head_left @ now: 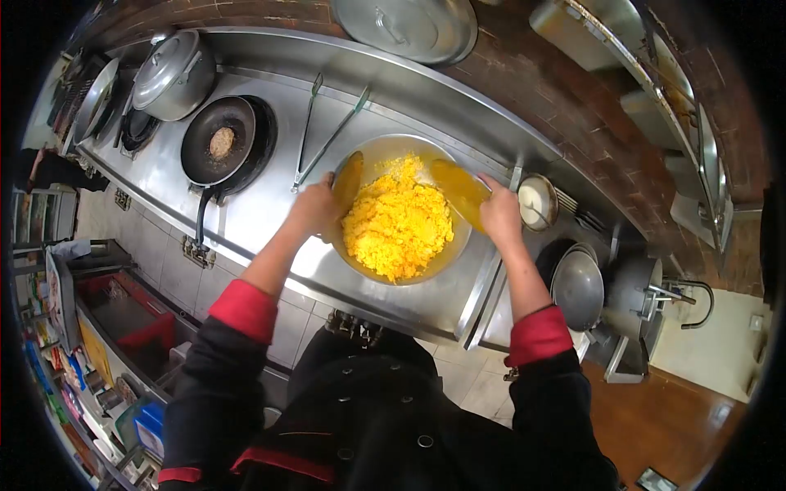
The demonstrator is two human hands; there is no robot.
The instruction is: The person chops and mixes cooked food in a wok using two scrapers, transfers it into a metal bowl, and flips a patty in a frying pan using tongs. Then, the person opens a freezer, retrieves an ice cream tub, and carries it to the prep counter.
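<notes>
A wide metal bowl (464,237) on the steel counter holds a heap of yellow rice (397,221). At the bowl's left rim my left hand (313,209) grips a flat, oval, yellow-stained paddle (349,182), held upright at the edge of the rice. My right hand (499,214) is closed on a second flat yellow paddle (460,192), which leans over the bowl's right side. The fingertips of both hands are partly hidden, and how the lower ends of the paddles meet the rice is hard to see.
Long metal tongs (309,135) lie left of the bowl. Farther left, a black frying pan (203,159) holds a browned patty (222,142), near a lidded pot (172,78). A small bowl of white contents (536,203) and stacked woks (578,290) stand to the right.
</notes>
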